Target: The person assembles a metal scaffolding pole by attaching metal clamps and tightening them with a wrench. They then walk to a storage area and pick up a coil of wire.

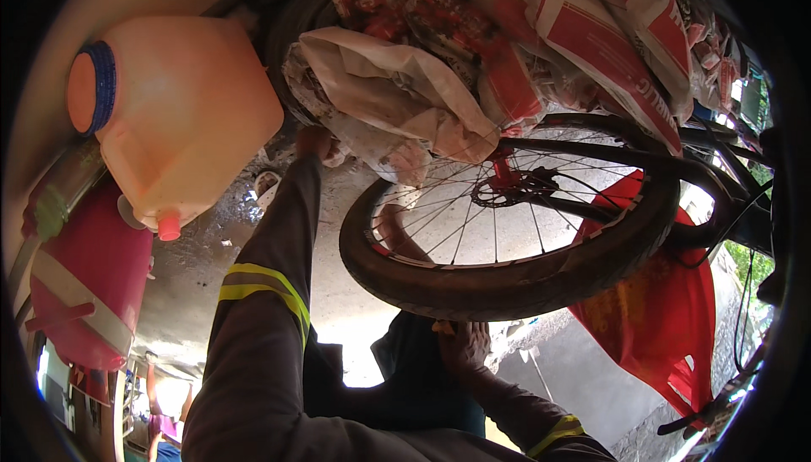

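Observation:
My left arm reaches forward to the torn, dusty sack [380, 82]. My left hand [313, 140] is at its lower left edge, in shadow, with the fingers hidden. My right hand [466, 346] is just under the tyre of the bicycle wheel [507, 289], near my dark-clothed leg. Its fingers look bent, with a small yellowish piece by the thumb that I cannot make out. Through the spokes shows a bare limb [399, 230]; whose it is or which part, I cannot tell. The wheel has a disc rotor [494, 192] and a black fork.
Red and white sacks [604, 40] are heaped at the far side. On the left are an orange jug [194, 116] with a blue lid and a pink container [89, 268]. Behind the wheel hangs a red bag [650, 318]. Another person [160, 424] is partly visible at lower left.

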{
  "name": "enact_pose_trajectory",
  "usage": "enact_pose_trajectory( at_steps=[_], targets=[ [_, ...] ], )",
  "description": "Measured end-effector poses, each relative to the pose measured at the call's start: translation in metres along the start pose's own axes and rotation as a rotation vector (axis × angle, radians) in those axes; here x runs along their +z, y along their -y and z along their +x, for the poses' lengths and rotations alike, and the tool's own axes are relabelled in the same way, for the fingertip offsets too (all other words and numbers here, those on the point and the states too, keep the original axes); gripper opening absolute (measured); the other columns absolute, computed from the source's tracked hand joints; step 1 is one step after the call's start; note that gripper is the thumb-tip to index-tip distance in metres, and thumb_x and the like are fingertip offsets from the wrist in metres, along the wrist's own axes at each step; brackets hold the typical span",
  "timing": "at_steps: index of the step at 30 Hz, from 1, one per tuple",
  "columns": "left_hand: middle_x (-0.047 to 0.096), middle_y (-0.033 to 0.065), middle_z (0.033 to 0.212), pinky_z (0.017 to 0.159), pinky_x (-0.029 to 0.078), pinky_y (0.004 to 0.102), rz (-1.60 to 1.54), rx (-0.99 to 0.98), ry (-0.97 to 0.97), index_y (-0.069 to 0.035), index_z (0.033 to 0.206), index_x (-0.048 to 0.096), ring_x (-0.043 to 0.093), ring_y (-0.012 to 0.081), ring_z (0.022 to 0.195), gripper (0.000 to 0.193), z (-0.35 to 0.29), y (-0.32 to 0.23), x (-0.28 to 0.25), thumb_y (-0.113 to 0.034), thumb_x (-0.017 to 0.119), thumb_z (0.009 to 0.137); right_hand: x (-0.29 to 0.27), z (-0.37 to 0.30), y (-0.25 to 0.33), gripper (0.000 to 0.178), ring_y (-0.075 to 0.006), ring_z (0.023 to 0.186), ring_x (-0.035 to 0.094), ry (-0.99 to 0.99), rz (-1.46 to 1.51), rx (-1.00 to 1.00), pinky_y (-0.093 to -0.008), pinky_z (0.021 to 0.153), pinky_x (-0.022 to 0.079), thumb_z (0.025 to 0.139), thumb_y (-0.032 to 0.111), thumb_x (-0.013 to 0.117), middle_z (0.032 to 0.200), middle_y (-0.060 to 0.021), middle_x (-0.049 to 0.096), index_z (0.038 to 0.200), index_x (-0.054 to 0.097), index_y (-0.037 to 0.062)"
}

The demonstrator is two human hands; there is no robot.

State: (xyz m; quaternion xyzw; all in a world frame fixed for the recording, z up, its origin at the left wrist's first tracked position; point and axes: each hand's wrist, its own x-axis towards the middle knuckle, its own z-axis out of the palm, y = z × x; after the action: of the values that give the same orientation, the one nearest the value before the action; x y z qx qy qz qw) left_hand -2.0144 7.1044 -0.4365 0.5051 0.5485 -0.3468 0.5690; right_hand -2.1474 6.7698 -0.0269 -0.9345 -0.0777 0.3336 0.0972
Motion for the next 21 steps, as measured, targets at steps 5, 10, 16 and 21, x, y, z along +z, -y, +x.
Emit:
enact_pose_trajectory(
  at_steps=[5, 10, 16, 21],
  targets=[
    [0.065, 0.0169, 0.133, 0.107, 0.045, 0.0526, 0.671, 0.362, -0.346, -0.010, 0.131, 0.067, 0.056, 0.0361, 0.131, 0.038, -0.031, 0.016, -0.006, -0.025, 0.059, 0.097, 0.009, -0.007, -0.003, 0.048, -0.0466, 0.106, 0.061, 0.037, 0.040, 0.076, -0.0564, 0.093, 0.046, 0.079, 0.021, 0.079, 0.112, -0.0222, 0.064, 0.119, 0.057, 0.0064],
    [0.054, 0.0107, 0.149, 0.114, 0.037, 0.0562, 1.324, 1.006, -0.388, -0.015, 0.146, 0.055, 0.044, 0.0312, 0.142, 0.051, -0.025, 0.017, -0.033, -0.023, 0.054, 0.096, 0.009, -0.007, -0.004, 0.048, -0.0464, 0.104, 0.061, 0.003, 0.023, 0.015, -0.0557, 0.091, 0.047, 0.078, 0.019, 0.080, 0.109, -0.0206, 0.064, 0.118, 0.058, 0.0066],
    [0.065, 0.0055, 0.132, 0.105, 0.040, 0.0591, 1.641, 1.075, -0.260, -0.014, 0.127, 0.067, 0.057, 0.0262, 0.125, 0.034, 0.004, 0.003, -0.039, -0.022, 0.055, 0.096, 0.007, -0.005, -0.003, 0.046, -0.0457, 0.102, 0.061, 0.010, 0.054, 0.015, -0.0566, 0.087, 0.048, 0.077, 0.017, 0.080, 0.109, -0.0199, 0.063, 0.116, 0.058, 0.0077],
    [0.069, 0.0058, 0.118, 0.097, 0.045, 0.0550, 1.490, 1.356, -0.356, -0.016, 0.117, 0.071, 0.062, 0.0261, 0.114, 0.029, 0.004, 0.007, -0.049, -0.025, 0.061, 0.092, 0.010, -0.002, -0.005, 0.042, -0.0433, 0.098, 0.061, -0.066, 0.026, -0.014, -0.0550, 0.081, 0.048, 0.076, 0.015, 0.079, 0.105, -0.0184, 0.062, 0.113, 0.058, 0.0085]
  ],
)
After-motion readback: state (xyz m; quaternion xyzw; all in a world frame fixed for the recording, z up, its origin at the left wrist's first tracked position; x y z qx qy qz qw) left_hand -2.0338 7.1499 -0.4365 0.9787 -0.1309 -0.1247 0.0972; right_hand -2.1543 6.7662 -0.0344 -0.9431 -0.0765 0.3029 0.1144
